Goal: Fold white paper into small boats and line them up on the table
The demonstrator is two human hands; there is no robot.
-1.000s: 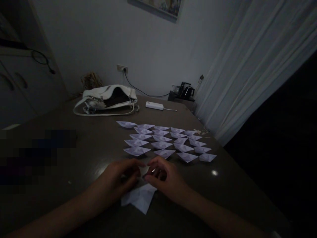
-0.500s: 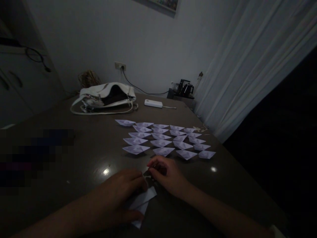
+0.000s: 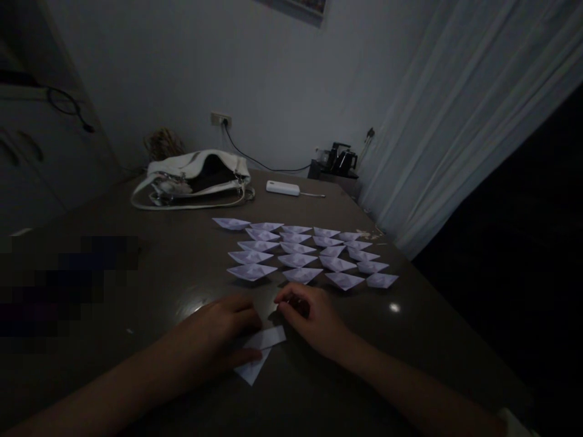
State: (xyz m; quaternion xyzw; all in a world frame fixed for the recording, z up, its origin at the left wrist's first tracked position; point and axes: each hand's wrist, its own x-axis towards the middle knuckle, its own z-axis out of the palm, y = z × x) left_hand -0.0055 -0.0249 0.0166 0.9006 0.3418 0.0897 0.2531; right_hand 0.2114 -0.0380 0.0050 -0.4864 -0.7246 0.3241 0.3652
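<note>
At the far left, a pale cabinet [image 3: 40,182] is standing in shadow beside the brown counter [image 3: 173,255]. Next, a dry, straw-coloured bundle [image 3: 163,143] is showing behind a white bag [image 3: 180,165], which is lying with its mouth gaping and its strap curving forward over the counter. Above the bag, a black cord is running from a wall socket [image 3: 220,119].

Nearer, the left hand [image 3: 225,328] is clamping the folded paper [image 3: 272,337], its thumb lying across the front (the other fingertips are hiding from view). That paper is sitting at the near side of the counter, between the two hands, one corner pointing toward the person. Beyond it, many white paper boats [image 3: 252,272] are standing in close rows, and behind them a white device [image 3: 282,188] is resting with a short cable.

The right hand [image 3: 314,315] is curling just beside the paper, apart from it; I cannot tell whether its thumb and fingertip are meeting. Farther right, a black kettle [image 3: 347,162] is standing near a sheer curtain [image 3: 432,121], which is hanging in folds.
</note>
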